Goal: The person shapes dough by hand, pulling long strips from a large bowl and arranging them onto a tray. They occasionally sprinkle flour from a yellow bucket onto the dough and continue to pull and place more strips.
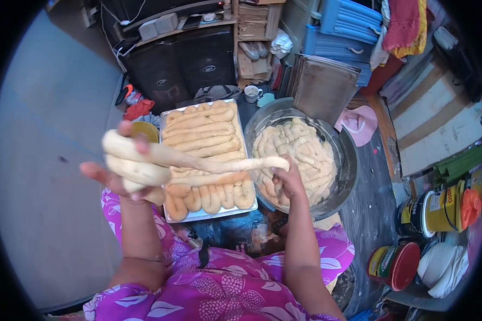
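Observation:
A long rope of pale dough (214, 165) stretches between my two hands, above a metal tray (250, 213). Its thicker, looped end rests in my left hand (111, 183), with the fingers curled about the loops. My right hand (290, 183) is closed around the thin end, close to the rim of a big dark basin (349, 160). Inside the basin lies a heap of soft dough (294, 147). The tray is lined with long dough rolls (201, 131) and a row of shorter ones (211, 198) along its near side.
Flat dark trays (324, 88) lean upright behind the basin. A pink cap (359, 124) lies to its right, a white mug (253, 93) to its left. Paint buckets (395, 266) stand at the right. A black cabinet (185, 72) is at the back, a pale wall (59, 160) at the left.

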A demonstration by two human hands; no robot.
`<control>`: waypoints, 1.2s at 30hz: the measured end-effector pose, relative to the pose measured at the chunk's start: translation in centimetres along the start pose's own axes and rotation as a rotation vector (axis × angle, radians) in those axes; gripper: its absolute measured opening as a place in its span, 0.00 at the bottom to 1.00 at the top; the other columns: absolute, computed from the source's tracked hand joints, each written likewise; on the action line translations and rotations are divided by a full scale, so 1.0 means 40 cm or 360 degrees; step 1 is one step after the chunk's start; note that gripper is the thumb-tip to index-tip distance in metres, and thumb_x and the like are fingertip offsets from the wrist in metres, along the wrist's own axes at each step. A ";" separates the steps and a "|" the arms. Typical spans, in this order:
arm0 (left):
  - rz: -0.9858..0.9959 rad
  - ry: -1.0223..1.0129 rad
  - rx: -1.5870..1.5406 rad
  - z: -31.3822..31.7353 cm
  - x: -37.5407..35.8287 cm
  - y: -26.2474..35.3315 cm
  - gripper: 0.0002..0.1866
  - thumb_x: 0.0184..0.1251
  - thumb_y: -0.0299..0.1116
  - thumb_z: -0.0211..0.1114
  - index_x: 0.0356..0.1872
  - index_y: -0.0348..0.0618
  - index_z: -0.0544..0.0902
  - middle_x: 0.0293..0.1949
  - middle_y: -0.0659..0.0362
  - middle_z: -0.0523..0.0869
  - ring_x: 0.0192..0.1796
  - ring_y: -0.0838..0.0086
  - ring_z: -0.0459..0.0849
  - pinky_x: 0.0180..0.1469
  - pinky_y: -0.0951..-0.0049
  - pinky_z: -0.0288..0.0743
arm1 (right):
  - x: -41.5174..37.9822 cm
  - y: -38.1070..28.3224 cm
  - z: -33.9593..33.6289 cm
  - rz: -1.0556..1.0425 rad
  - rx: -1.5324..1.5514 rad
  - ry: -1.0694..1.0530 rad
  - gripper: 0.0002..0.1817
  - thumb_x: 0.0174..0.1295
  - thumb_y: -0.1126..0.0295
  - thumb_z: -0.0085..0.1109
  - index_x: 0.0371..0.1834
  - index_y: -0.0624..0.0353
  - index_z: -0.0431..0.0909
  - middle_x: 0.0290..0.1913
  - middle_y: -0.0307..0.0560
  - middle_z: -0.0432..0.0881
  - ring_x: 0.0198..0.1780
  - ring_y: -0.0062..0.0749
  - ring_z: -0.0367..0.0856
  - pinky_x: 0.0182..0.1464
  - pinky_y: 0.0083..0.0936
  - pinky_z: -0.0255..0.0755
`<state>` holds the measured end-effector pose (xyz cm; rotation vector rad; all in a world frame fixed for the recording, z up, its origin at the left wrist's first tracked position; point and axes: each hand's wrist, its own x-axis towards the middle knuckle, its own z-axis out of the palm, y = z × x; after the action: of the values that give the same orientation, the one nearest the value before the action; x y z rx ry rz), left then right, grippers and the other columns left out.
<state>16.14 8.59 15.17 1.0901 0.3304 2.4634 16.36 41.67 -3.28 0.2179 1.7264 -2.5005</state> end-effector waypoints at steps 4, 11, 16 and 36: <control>-0.0655 0.0419 0.0541 -0.033 -0.091 -0.076 0.58 0.40 0.75 0.60 0.61 0.31 0.64 0.46 0.46 0.79 0.33 0.69 0.83 0.24 0.83 0.78 | -0.095 -0.217 0.167 0.0002 0.0183 -0.0384 0.20 0.47 0.74 0.67 0.42 0.55 0.68 0.30 0.38 0.74 0.20 0.17 0.69 0.21 0.13 0.64; -0.1389 0.0623 0.0493 -0.108 -0.285 -0.161 0.59 0.38 0.73 0.65 0.64 0.33 0.61 0.48 0.52 0.79 0.41 0.77 0.83 0.27 0.84 0.77 | -0.212 -0.302 0.381 -0.0318 -0.0823 -0.1160 0.32 0.46 0.71 0.72 0.55 0.60 0.66 0.45 0.45 0.76 0.49 0.26 0.73 0.53 0.24 0.67; -0.0328 0.0736 0.0744 0.006 -0.097 -0.056 0.64 0.38 0.71 0.67 0.69 0.37 0.48 0.62 0.45 0.66 0.59 0.65 0.73 0.47 0.76 0.78 | -0.227 -0.158 0.395 -0.0131 -0.0322 -0.0688 0.31 0.49 0.65 0.69 0.55 0.60 0.66 0.47 0.48 0.76 0.49 0.35 0.76 0.53 0.28 0.68; -0.0368 0.0755 0.1357 0.028 -0.010 0.038 0.52 0.42 0.59 0.72 0.61 0.32 0.60 0.55 0.47 0.73 0.53 0.66 0.78 0.44 0.75 0.78 | -0.095 0.213 0.442 0.0323 0.0063 -0.0272 0.24 0.54 0.73 0.63 0.53 0.62 0.66 0.50 0.51 0.72 0.49 0.33 0.75 0.48 0.29 0.71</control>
<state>16.77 7.11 16.23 0.6402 1.6544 2.3542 20.35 22.11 -4.32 0.1677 1.5102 -2.3353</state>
